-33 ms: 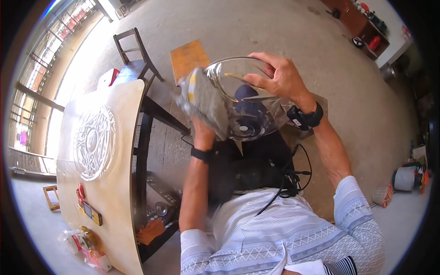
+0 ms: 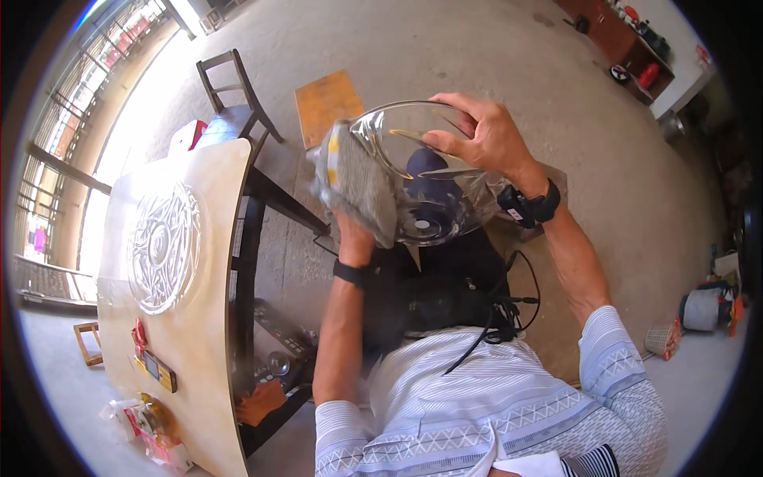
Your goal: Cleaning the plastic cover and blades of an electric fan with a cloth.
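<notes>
A large clear glass bowl (image 2: 469, 208) is held up tilted over my lap, its open mouth showing toward me. My right hand (image 2: 485, 139) grips its rim at the upper right, thumb on one side and fingers on the other. A grey cloth (image 2: 362, 179) with a yellow stripe covers my left hand (image 2: 354, 237) and presses against the bowl's left side. The left fingers are hidden beneath the cloth, which is slightly blurred. On the table to my left lies a round clear patterned glass dish (image 2: 163, 248).
The pale table (image 2: 211, 334) also holds a mobile phone (image 2: 160, 371), a small red item (image 2: 140, 338) and packages with a jar (image 2: 157, 420). Beyond it stand a dark chair (image 2: 230, 119) and a wooden board (image 2: 327, 105). Black cables (image 2: 509, 310) hang at my waist.
My left hand and the cloth have shifted slightly, to the right and downward. The bowl and my right hand stay almost where they were.
</notes>
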Demonstrator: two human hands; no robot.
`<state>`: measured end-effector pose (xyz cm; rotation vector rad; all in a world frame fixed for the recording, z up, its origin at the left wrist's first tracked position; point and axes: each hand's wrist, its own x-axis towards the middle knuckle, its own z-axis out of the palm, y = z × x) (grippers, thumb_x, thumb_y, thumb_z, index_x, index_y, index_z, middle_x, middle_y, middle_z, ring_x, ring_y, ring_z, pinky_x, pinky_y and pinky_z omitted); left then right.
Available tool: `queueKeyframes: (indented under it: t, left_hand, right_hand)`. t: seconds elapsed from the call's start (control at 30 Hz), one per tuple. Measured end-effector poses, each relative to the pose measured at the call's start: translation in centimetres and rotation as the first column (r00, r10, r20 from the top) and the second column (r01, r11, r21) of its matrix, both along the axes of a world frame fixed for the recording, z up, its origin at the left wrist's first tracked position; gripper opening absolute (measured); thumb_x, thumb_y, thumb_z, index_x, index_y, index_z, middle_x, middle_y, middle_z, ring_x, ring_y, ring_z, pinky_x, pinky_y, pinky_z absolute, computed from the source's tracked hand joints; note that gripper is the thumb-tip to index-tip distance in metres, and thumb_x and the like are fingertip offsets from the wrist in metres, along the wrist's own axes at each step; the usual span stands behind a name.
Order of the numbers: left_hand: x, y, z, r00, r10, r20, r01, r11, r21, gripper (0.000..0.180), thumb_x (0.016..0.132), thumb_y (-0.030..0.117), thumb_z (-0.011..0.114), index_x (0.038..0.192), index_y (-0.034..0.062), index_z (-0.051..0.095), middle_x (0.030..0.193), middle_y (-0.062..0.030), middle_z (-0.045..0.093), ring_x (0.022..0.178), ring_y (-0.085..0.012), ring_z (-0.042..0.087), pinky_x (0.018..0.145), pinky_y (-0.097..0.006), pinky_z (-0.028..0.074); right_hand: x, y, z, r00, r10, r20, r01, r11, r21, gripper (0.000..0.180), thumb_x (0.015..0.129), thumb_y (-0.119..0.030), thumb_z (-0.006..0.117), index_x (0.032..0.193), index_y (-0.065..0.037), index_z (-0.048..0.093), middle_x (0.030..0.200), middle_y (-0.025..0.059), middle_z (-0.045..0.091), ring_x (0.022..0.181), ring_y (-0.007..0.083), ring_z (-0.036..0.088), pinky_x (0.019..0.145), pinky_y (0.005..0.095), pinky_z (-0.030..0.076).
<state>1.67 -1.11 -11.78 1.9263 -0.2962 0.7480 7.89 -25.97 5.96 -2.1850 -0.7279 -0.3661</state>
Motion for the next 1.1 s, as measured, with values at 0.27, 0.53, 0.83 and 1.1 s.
queueKeyframes:
  t: [0.27,0.53,0.83,1.1]
  left_hand:
    - [-2.3,-5.4,-1.7,1.0,0.011,0.017,-0.017,0.917,0.4,0.055,0.098,0.039,0.057,0.146,0.0129,0.05,0.148,-0.0121,0.051,0.139,-0.0316,0.046,0.118,-0.05,0.032]
    - [-2.8,-9.2,1.8,0.959,-0.164,0.233,-0.04,0.732,0.68,0.06,0.087,0.043,0.064,0.145,0.0259,0.057,0.156,-0.007,0.046,0.147,-0.0316,0.038,0.122,-0.059,0.022]
    - [-2.3,-5.8,-0.8,0.988,0.002,0.157,-0.093,0.813,0.575,0.069,0.086,0.048,0.066,0.148,0.0228,0.052,0.154,-0.0065,0.048,0.145,-0.034,0.039,0.122,-0.054,0.023]
    - [-2.4,-3.1,-4.3,0.976,-0.099,-0.192,0.152,0.946,0.288,0.065,0.088,0.031,0.073,0.144,0.0084,0.05,0.14,-0.0141,0.055,0.135,-0.0383,0.047,0.115,-0.057,0.033]
  right_hand:
    - [1.4,0.2,-1.1,0.999,-0.024,-0.044,0.026,0.998,0.051,0.068,0.079,-0.052,0.084,0.121,0.001,0.072,0.06,-0.0045,0.038,0.054,0.0071,0.039,0.05,0.0285,0.034]
    - [2.9,-0.8,-1.9,0.991,-0.001,-0.13,0.007,0.999,0.044,0.06,0.083,-0.04,0.085,0.124,0.002,0.069,0.07,-0.0071,0.044,0.064,0.0048,0.04,0.056,0.0248,0.035]
    - [3.9,-1.6,-3.2,0.992,-0.02,-0.121,0.034,0.992,0.119,0.076,0.08,-0.055,0.083,0.126,0.003,0.069,0.063,-0.0063,0.039,0.057,0.0059,0.039,0.051,0.0268,0.034]
    - [3.9,-1.7,-2.7,0.98,-0.05,-0.193,0.067,0.994,0.085,0.066,0.083,-0.046,0.085,0.125,0.002,0.07,0.07,-0.0063,0.045,0.064,0.005,0.042,0.056,0.0252,0.035]
